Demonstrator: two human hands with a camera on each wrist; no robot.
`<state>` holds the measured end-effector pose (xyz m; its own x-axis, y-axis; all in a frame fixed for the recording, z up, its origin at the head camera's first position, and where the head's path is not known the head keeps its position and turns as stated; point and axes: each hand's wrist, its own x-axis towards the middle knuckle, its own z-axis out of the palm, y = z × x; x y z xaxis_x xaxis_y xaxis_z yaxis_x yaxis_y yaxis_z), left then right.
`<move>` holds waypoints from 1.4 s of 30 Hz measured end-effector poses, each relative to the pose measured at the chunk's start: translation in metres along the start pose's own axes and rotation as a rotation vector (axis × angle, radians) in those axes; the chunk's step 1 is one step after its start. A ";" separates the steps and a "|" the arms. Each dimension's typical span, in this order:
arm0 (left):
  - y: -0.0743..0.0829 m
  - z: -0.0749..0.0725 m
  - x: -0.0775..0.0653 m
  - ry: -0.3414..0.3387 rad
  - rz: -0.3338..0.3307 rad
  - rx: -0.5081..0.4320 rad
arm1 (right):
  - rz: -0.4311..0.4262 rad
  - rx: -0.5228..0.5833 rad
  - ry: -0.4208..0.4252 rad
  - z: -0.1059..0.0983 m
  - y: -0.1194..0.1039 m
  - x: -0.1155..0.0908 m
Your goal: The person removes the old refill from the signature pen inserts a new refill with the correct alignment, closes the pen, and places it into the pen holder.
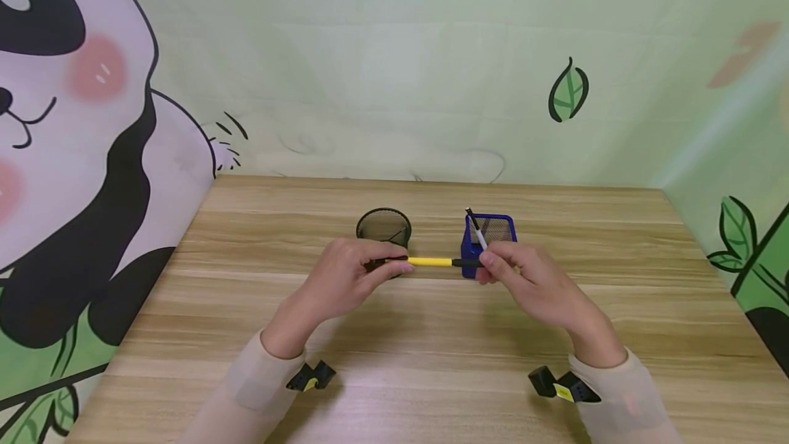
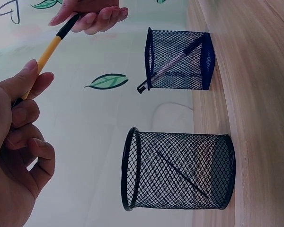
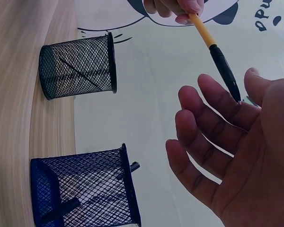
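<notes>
My left hand pinches a yellow pen with black ends between thumb and fingers, holding it level above the table. At the pen's other black end is my right hand; the right wrist view shows its fingers loosely extended, with the thumb apart from the pen and the pen's end against the index finger. Behind the left hand stands a round black mesh pen holder, a thin dark diagonal line showing through its mesh. Beyond the right hand, a square blue mesh pen holder contains a white and black pen.
Both holders stand on a wood-grain table, with a gap between them. A pale green printed backdrop with a panda and leaves rises behind the table's far edge. Small black devices are worn at both wrists.
</notes>
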<state>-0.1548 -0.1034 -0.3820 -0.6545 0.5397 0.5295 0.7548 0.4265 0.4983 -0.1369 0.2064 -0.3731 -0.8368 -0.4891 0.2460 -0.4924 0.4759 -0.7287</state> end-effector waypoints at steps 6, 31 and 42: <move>0.001 0.000 0.000 0.000 -0.001 -0.003 | -0.042 -0.021 0.019 0.001 0.001 0.001; 0.000 0.000 0.001 -0.007 -0.003 -0.011 | -0.005 -0.035 0.007 -0.001 -0.001 0.001; -0.002 0.001 0.001 -0.004 -0.005 -0.014 | -0.024 -0.030 0.022 -0.001 -0.001 0.000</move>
<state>-0.1566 -0.1035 -0.3830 -0.6582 0.5404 0.5242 0.7507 0.4188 0.5109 -0.1370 0.2067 -0.3716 -0.8297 -0.4842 0.2777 -0.5190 0.4862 -0.7030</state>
